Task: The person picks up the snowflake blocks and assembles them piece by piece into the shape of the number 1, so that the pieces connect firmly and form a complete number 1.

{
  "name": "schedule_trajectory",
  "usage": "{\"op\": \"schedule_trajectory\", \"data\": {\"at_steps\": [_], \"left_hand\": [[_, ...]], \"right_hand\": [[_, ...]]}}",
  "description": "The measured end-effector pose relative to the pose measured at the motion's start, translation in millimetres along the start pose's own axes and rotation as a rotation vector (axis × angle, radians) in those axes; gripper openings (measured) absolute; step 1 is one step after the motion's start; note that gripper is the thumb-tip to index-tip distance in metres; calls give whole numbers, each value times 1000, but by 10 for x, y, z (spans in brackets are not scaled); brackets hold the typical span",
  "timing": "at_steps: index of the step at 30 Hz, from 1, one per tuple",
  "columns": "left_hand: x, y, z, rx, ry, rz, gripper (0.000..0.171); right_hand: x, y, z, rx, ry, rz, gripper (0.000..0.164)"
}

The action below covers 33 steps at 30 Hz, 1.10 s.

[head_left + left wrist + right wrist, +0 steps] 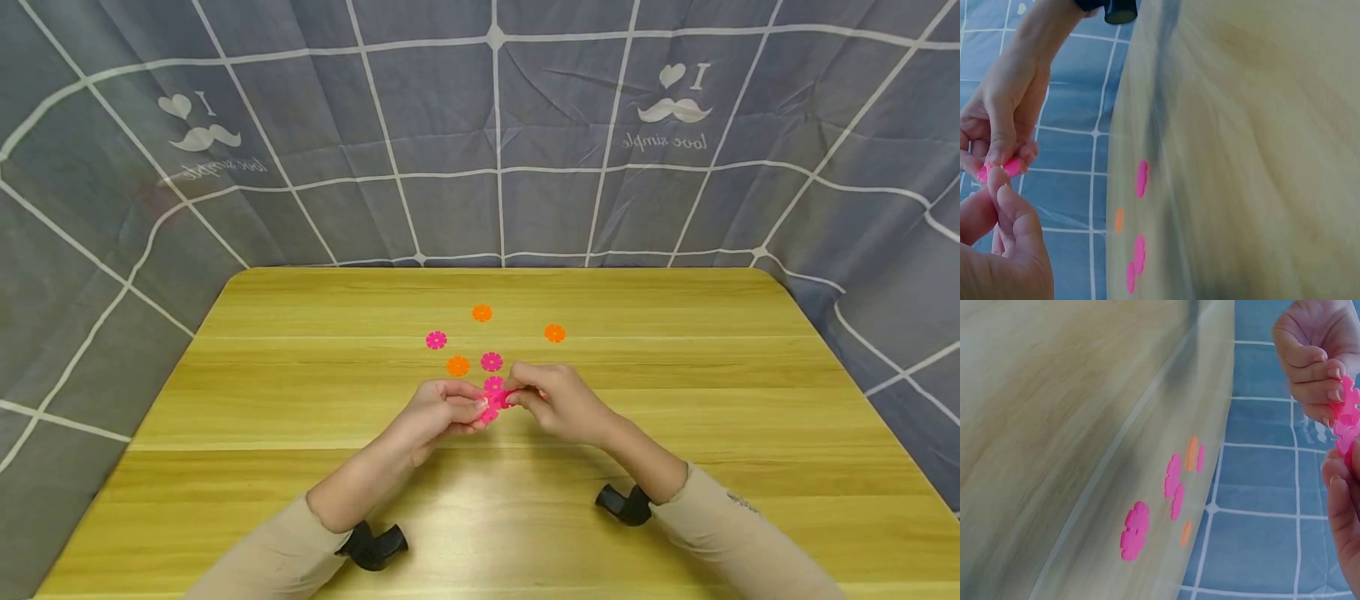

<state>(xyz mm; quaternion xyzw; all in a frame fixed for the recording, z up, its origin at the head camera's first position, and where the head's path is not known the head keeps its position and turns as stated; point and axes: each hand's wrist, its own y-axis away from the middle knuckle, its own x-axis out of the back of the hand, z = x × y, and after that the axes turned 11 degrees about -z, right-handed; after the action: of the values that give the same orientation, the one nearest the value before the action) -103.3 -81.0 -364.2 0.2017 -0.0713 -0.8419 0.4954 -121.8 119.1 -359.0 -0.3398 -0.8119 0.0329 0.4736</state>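
Observation:
My left hand (438,414) pinches a pink notched disc (489,412) between thumb and fingers, just above the table. Close against it, my right hand (561,402) pinches a second pink notched disc (507,398). In the right wrist view the left hand (1319,359) holds the upper pink disc (1349,400), which meets the lower pink disc (1345,432) at its edge; the right hand (1344,509) grips the lower one. The left wrist view shows the two hands' fingertips meeting at the pink pieces (1010,167), which the fingers partly cover.
On the wooden table (300,375) beyond the hands lie loose pink discs (491,362) and orange discs (555,333). One pink disc (493,384) lies right behind the fingertips. A grey curtain (450,108) with white lines surrounds the table's back and sides.

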Motion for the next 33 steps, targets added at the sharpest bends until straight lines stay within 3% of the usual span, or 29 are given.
{"op": "schedule_trajectory", "data": {"at_steps": [7,16,27,33], "left_hand": [[-1,-1,-68,-8,65,-18,4],[-51,8,-95,3,85,-32,16],[-70,-14,-62,14,132,-22,6],[-90,-57,-22,-2,173,-54,9]], "right_hand": [[-49,4,49,52,-28,-5,22],[-92,31,14,73,1,-16,24],[-43,41,14,-56,-107,-11,15],[45,30,81,-175,-342,26,10]]}}
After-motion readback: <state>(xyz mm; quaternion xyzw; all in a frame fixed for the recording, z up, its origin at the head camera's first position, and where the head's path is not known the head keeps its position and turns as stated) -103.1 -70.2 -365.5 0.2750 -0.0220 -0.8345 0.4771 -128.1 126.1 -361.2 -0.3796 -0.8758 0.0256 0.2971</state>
